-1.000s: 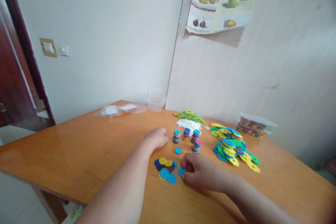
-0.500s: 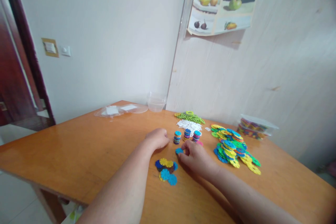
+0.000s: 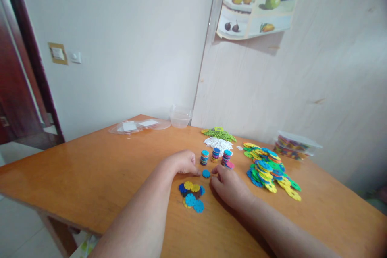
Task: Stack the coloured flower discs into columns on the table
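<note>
My left hand [image 3: 181, 163] rests on the wooden table [image 3: 90, 169] as a loose fist, its thumb tip just left of a blue flower-shaped disc [image 3: 206, 173]. My right hand [image 3: 227, 186] lies to the right of that disc, fingers curled, fingertips against its right edge. The disc lies flat between the two hands. Just behind stand three short stacks of coloured discs [image 3: 215, 155], with a pink disc [image 3: 230, 165] beside them. A small cluster of blue and yellow discs [image 3: 191, 196] lies in front of my hands.
A large loose pile of mixed discs [image 3: 269, 169] spreads at the right. Behind the stacks lie a white pile [image 3: 218, 143] and a green pile [image 3: 218, 132]. A clear box of discs [image 3: 294, 146] stands far right, a clear cup [image 3: 180, 116] and lids [image 3: 137, 125] at the back.
My right hand carried a blue disc from near the front cluster forward to the spot before the stacks. My left hand uncurled slightly and its thumb moved toward the disc.
</note>
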{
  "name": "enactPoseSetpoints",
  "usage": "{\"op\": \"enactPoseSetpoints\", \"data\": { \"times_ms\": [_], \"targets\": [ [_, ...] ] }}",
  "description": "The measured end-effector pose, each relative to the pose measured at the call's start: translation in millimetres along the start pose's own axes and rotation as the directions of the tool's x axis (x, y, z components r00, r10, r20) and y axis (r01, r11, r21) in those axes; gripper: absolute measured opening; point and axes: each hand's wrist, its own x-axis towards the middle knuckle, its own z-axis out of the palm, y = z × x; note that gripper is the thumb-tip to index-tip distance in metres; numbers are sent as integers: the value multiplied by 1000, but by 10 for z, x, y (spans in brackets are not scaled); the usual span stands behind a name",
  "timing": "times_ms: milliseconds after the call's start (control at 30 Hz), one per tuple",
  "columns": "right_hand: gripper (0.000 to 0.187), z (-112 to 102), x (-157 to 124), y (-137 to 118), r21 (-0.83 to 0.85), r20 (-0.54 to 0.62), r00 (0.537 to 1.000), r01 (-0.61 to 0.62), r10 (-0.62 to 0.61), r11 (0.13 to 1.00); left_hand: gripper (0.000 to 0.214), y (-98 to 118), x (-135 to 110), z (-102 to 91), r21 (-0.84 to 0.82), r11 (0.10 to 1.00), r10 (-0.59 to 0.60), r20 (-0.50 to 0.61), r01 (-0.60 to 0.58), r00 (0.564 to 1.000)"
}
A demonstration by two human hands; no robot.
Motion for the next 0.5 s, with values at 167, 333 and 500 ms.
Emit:
{"op": "enactPoseSetpoints", "data": {
  "times_ms": [167,333,500],
  "targets": [
    [18,3,-3,-5,17,35,999,19,-20,1000,41,34,0,52,26,999,24,-40,-23,999],
    [19,-4,9,-9,40,43,999,20,-22,999,48,85,-17,70,43,998,52,-57,-50,997],
    [16,-13,1,-9,40,-2,1000,-2,2,999,47,63,-13,60,29,997,73,-37,-72,997]
  ]
}}
